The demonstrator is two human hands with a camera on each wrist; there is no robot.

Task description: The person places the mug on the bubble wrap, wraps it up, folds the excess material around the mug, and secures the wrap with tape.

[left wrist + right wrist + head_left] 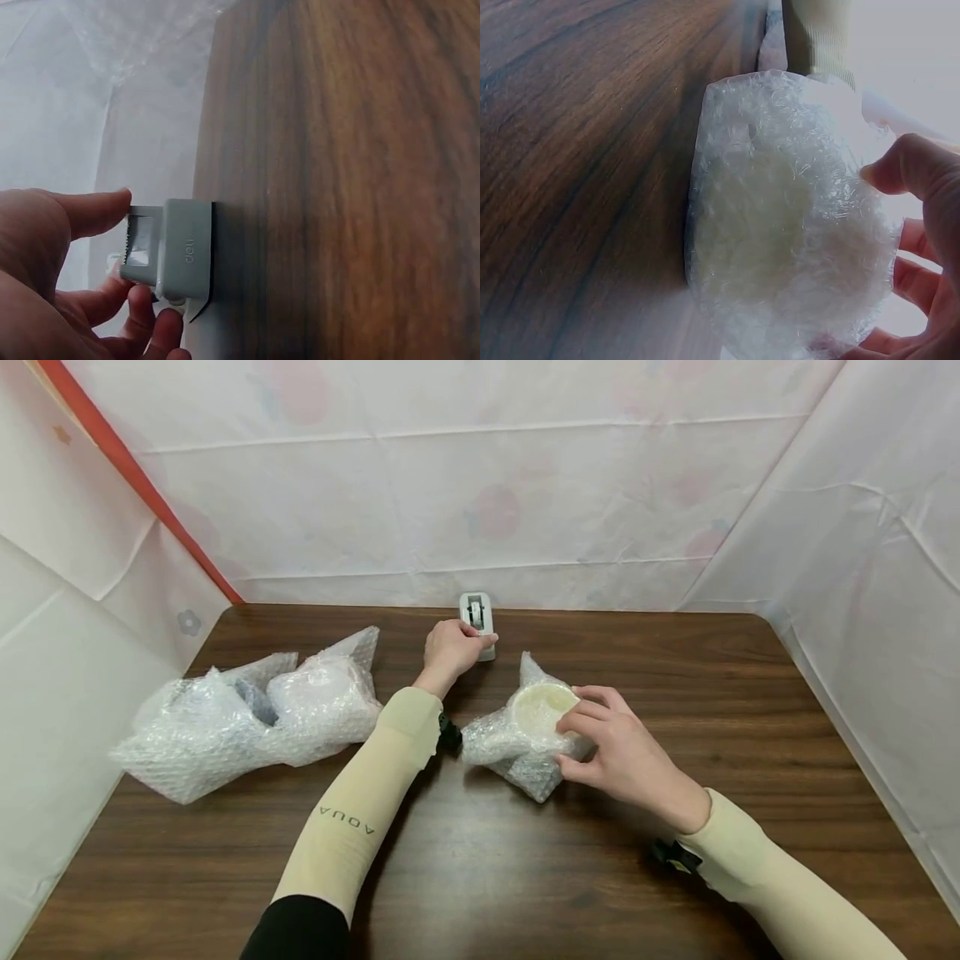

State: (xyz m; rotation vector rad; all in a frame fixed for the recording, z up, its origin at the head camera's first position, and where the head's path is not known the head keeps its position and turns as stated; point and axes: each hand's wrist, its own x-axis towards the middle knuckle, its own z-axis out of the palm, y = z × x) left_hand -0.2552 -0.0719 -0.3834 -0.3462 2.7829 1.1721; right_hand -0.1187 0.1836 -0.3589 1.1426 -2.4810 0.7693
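Observation:
At the back of the table, my left hand (450, 652) holds the front end of a grey tape dispenser (476, 610). In the left wrist view, the thumb (101, 214) lies at one side of its toothed cutter and the fingers curl at the other. Whether tape is pinched there is hard to see. My right hand (618, 752) grips a bubble-wrapped pale yellow round thing (542, 710) resting on the table, with thumb and fingers spread around its side. It has a circular rim like a cup or bowl; the wrap (757, 210) blurs its exact kind.
Two bulky bubble-wrapped bundles (322, 702) lie side by side at the left of the wooden table (480, 877). Pale curtains (450, 493) hang behind the table and along both sides. A red strip (142, 485) runs down the left back corner.

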